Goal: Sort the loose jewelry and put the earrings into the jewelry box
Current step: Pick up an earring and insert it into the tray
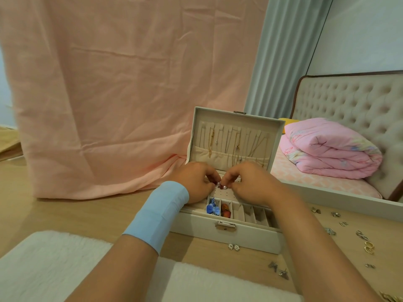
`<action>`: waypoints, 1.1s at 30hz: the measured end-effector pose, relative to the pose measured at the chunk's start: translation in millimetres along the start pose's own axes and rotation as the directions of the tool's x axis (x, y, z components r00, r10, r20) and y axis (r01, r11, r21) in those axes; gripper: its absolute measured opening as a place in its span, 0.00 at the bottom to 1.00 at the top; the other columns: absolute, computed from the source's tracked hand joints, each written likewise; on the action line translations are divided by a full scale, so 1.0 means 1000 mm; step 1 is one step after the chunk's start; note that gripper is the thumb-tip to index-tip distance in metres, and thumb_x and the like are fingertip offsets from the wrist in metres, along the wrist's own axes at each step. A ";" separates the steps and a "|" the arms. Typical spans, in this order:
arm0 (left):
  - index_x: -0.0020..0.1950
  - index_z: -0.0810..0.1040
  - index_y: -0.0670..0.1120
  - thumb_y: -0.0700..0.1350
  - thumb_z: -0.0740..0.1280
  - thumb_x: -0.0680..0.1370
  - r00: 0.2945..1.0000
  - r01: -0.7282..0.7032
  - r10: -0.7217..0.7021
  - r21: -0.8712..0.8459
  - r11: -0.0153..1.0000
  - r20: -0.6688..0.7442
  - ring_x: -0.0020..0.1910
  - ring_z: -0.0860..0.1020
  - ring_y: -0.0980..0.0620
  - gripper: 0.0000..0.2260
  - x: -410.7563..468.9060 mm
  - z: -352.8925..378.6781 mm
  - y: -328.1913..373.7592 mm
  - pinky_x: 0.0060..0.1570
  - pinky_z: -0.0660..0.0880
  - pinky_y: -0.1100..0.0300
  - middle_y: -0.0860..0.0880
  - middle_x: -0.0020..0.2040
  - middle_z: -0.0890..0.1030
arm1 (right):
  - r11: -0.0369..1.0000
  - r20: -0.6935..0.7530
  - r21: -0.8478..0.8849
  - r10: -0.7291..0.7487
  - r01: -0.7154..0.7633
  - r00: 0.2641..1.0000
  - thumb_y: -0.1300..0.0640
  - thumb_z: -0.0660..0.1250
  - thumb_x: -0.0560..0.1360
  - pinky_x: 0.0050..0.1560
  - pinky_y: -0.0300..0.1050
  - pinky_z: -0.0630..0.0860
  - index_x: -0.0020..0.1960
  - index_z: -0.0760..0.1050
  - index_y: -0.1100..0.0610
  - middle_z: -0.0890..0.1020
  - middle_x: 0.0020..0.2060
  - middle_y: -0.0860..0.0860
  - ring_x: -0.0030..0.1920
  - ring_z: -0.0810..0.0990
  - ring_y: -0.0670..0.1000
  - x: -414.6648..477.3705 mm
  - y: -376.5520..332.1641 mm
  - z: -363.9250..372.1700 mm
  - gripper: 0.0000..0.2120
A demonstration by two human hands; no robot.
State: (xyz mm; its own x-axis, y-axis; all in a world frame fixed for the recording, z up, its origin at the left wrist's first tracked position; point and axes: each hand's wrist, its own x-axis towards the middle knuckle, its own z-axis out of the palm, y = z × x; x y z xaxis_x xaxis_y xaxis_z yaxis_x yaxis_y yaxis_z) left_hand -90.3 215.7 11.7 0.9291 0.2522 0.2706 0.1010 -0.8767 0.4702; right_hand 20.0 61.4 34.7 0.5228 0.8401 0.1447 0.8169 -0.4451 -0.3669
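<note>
On the wooden table (76,210) sits a white jewelry box (226,238) with its lid standing up. Thin gold necklaces (236,142) hang inside the lid. Both of the person's hands are over the back part of the box, above the pad with tiny holes (220,194). The left hand (194,182) and the right hand (246,182) have their fingers curled in, and their fingertips meet on a small pearl earring (222,186). Both hands pinch it, but it is too small to see which bit each one holds. A blue band (159,214) is wrapped round the left wrist.

In the front slots of the box lie blue bow earrings (212,208) and, just beside them, a red and orange piece (225,210). Two flower studs (233,246) lie on the table just in front of the box. More loose earrings (362,235) are spread out to the right, with gold hoops (369,247) among them. A pink cloth (120,94) hangs behind the table, and a white fluffy mat (54,264) is near the person.
</note>
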 end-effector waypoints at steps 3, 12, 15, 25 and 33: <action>0.54 0.82 0.59 0.48 0.68 0.76 1.000 0.008 -0.008 0.004 1.000 -0.007 0.47 0.76 0.59 0.09 0.000 -0.001 0.002 0.50 0.74 0.62 0.59 0.51 0.81 | 0.999 -0.035 0.036 -0.004 0.005 0.999 0.62 0.68 0.79 0.55 0.41 0.76 0.48 0.83 0.42 0.82 0.47 0.40 0.50 0.79 0.41 -0.004 0.001 -0.003 0.14; 0.55 0.79 0.62 0.55 0.66 0.76 0.985 -0.160 0.164 0.070 0.985 -0.051 0.45 0.73 0.66 0.08 0.000 0.003 0.056 0.42 0.68 0.64 0.64 0.47 0.76 | 0.997 -0.124 0.058 0.054 -0.047 0.991 0.58 0.70 0.76 0.43 0.35 0.75 0.49 0.82 0.39 0.82 0.49 0.40 0.40 0.78 0.34 -0.071 0.030 -0.048 0.12; 0.51 0.78 0.61 0.55 0.66 0.76 0.962 -0.271 0.272 0.122 0.955 0.006 0.46 0.73 0.61 0.05 -0.010 0.019 0.088 0.44 0.70 0.62 0.62 0.47 0.76 | 0.995 -0.074 0.067 0.084 -0.079 0.994 0.57 0.70 0.76 0.31 0.27 0.70 0.47 0.82 0.39 0.83 0.47 0.40 0.34 0.76 0.30 -0.106 0.040 -0.057 0.11; 0.52 0.80 0.57 0.51 0.64 0.77 0.912 -0.396 0.410 0.270 0.878 0.004 0.48 0.76 0.55 0.07 -0.071 0.052 0.126 0.43 0.74 0.58 0.58 0.46 0.79 | 0.992 0.116 -0.025 0.127 -0.125 0.985 0.48 0.78 0.70 0.40 0.34 0.74 0.48 0.84 0.40 0.82 0.41 0.37 0.39 0.79 0.36 -0.169 0.044 -0.035 0.08; 0.59 0.80 0.59 0.54 0.65 0.79 0.957 -0.282 0.289 0.263 0.923 0.013 0.49 0.80 0.52 0.10 -0.105 0.080 0.114 0.40 0.69 0.61 0.57 0.52 0.81 | 0.997 0.128 0.006 0.074 -0.076 0.989 0.51 0.78 0.70 0.44 0.36 0.76 0.44 0.86 0.43 0.83 0.38 0.35 0.41 0.80 0.36 -0.166 0.043 -0.008 0.04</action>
State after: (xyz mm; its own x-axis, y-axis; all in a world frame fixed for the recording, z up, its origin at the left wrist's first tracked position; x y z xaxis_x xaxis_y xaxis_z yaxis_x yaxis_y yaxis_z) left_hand -148.0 56.6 -30.0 0.9233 -0.0175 0.3837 -0.0756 -0.9877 0.1368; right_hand -29.6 -99.9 2.7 0.5465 0.8375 -0.0020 0.7735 -0.5057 -0.3820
